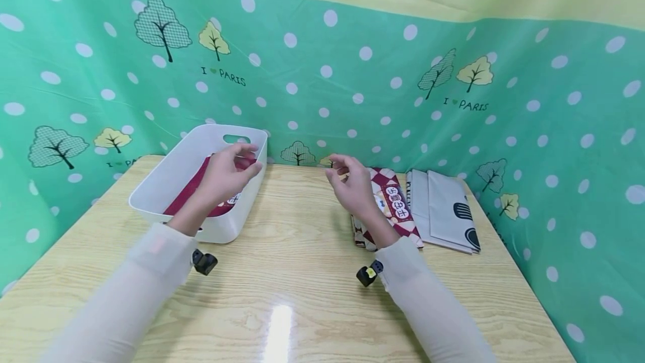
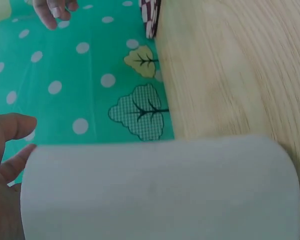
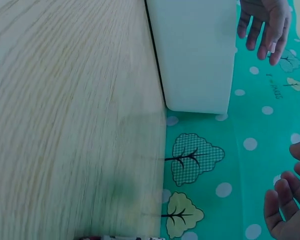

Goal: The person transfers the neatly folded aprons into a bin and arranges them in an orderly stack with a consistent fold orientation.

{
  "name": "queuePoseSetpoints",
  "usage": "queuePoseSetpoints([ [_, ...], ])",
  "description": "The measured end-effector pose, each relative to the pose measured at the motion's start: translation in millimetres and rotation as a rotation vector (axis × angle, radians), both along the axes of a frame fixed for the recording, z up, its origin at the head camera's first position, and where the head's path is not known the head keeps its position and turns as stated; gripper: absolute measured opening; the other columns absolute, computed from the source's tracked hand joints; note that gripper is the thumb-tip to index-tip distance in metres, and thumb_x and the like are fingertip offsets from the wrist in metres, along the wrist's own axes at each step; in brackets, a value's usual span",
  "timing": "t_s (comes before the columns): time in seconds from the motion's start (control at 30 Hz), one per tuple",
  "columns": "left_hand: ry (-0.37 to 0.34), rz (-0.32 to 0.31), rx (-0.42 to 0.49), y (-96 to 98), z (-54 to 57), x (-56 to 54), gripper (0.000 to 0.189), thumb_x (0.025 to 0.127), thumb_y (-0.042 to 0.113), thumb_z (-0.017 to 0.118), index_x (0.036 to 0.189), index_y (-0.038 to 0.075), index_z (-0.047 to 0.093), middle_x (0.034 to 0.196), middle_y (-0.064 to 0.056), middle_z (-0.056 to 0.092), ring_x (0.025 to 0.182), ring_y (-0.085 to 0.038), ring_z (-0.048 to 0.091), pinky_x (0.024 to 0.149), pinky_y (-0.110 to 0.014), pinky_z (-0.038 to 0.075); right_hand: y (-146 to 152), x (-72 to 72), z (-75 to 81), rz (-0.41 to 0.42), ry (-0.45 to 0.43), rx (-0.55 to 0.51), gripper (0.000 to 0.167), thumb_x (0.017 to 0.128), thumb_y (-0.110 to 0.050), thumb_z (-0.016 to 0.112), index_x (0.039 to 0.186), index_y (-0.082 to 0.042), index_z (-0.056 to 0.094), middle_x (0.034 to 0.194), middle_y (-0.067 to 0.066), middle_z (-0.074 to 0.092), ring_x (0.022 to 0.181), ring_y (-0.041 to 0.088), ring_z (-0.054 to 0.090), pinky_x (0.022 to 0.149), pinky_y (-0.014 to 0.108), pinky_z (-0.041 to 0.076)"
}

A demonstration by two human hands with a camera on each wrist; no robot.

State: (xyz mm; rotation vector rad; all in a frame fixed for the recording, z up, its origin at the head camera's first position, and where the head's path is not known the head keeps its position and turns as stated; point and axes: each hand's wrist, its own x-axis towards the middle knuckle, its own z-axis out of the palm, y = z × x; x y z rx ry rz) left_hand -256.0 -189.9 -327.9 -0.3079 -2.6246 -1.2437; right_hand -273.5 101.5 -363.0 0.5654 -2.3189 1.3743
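My left hand (image 1: 224, 175) hovers over the right side of a white plastic bin (image 1: 247, 200), fingers loosely bent and holding nothing. Inside that bin lies a dark red folded cloth (image 1: 188, 189) with white lettering, partly covered by the hand and forearm. Above a red-and-white checked folded cloth (image 1: 398, 200) is my right hand (image 1: 355, 186), its fingers relaxed and empty. In the left wrist view, the bin wall (image 2: 160, 190) fills the bottom beside my left hand (image 2: 7, 150). The right wrist view has my right hand (image 3: 292, 200) at the right edge, fingers loosely curved.
Right of the checked cloth lies a grey folded cloth (image 1: 443, 212) with dark utensil prints. Everything stands on a light wooden table (image 1: 302, 262). A green curtain (image 1: 342, 88) with white dots and trees hangs behind and along both sides.
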Motion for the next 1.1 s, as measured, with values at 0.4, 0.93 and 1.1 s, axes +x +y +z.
queuePoseSetpoints([
  [0.4,0.075,-0.050,0.051,25.3,-8.4,3.4,0.044,0.099,0.019,0.068,0.139,0.003,0.058,0.130,-0.017,0.063,0.116,-0.034,0.059,0.097,-0.050,0.053,26,11.7,0.5,-0.011,0.064,0.036,0.035,0.098,-0.010,0.068,0.132,-0.002,0.064,0.109,0.016,0.065,0.093,0.024,0.062,0.080,0.039,0.056],
  [0.93,0.038,-0.099,0.152,52.1,-23.1,3.9,0.041,0.099,0.019,0.069,0.136,0.004,0.060,0.126,-0.015,0.064,0.115,-0.033,0.059,0.096,-0.048,0.053,62,12.4,-8.8,-0.103,0.012,0.061,0.034,0.099,-0.012,0.068,0.131,-0.002,0.063,0.109,0.016,0.065,0.096,0.027,0.063,0.077,0.039,0.057],
  [1.1,0.049,-0.101,0.163,60.9,-27.0,2.1,0.040,0.098,0.019,0.070,0.134,0.004,0.062,0.123,-0.015,0.064,0.113,-0.034,0.061,0.092,-0.044,0.055,72,7.1,-11.7,-0.118,0.011,0.067,0.034,0.099,-0.011,0.068,0.130,0.000,0.063,0.108,0.015,0.065,0.094,0.029,0.062,0.076,0.038,0.053],
])
